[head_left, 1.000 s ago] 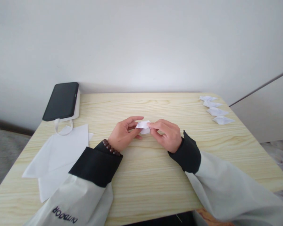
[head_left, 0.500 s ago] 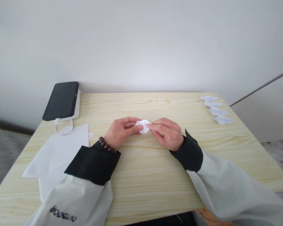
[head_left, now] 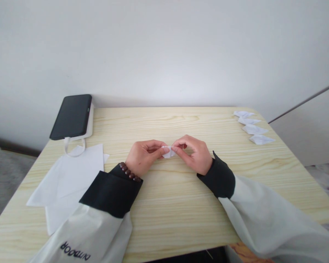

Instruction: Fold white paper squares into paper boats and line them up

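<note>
Between my two hands is a small piece of folded white paper [head_left: 169, 152], held over the middle of the table. My left hand [head_left: 144, 155] pinches its left side, thumb on the near face, and the other fingers are partly hidden behind. At the right side, my right hand [head_left: 194, 153] pinches the paper's upper edge between thumb and forefinger. How the folds run inside the paper is too small to make out.
White paper sheets [head_left: 79, 168] overlap at the left of the wood-patterned table [head_left: 175, 212]. Behind them a black phone-like device [head_left: 71, 117] rests on a white block with a white cable loop [head_left: 74, 148]. Several folded white paper pieces [head_left: 254, 129] lie in a row at the far right.
The folded paper shows a narrower face and has tipped in my fingers. My right thumb and forefinger have shifted their pinch to its upper right edge.
</note>
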`<state>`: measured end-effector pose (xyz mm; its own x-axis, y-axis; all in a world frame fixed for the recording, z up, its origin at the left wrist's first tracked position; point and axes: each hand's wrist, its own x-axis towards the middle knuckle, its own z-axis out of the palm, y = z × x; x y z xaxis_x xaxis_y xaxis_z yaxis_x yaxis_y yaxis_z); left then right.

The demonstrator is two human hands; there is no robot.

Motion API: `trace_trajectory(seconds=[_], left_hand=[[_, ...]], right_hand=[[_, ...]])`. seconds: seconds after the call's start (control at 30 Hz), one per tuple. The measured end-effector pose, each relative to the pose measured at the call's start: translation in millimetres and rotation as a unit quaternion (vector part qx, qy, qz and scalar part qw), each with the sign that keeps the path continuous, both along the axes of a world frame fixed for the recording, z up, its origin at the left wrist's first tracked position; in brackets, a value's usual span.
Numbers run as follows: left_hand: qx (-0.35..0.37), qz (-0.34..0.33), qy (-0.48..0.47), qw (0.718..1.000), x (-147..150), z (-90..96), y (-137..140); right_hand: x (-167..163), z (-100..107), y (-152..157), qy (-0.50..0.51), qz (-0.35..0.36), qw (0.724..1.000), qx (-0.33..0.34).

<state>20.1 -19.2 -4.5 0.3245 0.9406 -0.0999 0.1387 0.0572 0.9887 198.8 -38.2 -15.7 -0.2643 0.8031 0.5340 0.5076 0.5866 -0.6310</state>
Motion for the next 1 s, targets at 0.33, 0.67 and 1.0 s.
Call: trace_trajectory(seconds=[0.33,0.67,1.0], left_hand=[[0.022,-0.061,0.031,0.997,-2.2,-4.7,0.2],[-0.003,-0.064,0.069,0.996,1.3,0.4,-0.7],[0.145,-0.044,0.114,0.982,-5.7,-1.9,1.2]], right_hand=[[-0.5,-0.8,-0.8,0.045,-0.028,0.997,-0.052],[-2.6,0.3,-1.3,0.041,-0.022,0.998,-0.044],[-1.8,3.0,-2.6,0.027,-0.01,0.999,-0.034]])
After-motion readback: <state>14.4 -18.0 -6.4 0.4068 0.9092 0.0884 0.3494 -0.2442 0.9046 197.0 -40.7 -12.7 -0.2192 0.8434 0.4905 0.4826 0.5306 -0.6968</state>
